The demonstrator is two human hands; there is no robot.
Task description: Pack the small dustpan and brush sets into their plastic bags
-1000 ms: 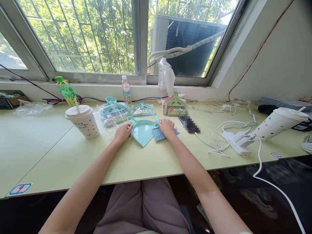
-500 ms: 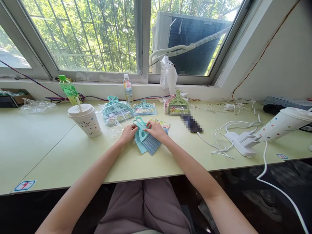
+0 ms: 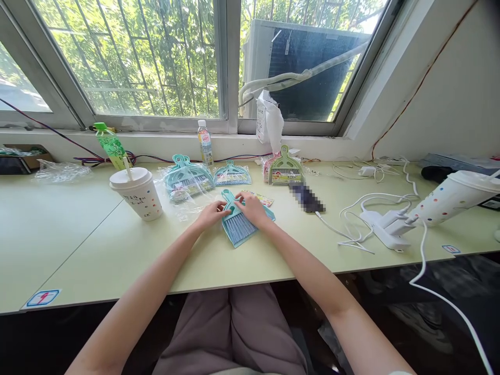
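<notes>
"Dustpan [image 3: 269, 213], teal: located where?"
"Rests on the table [image 3: 117, 260], partly covered by the blue-bristled brush [image 3: 239, 227]."
"Right hand [image 3: 252, 209]?"
"Curls nearly closed fingers around the brush near its handle."
"Left hand [image 3: 212, 214]?"
"Touches the teal plastic with bent, slightly parted fingers; cannot tell whether gripping."
"Printed card [image 3: 263, 199]?"
"Lies just behind the right hand."
</notes>
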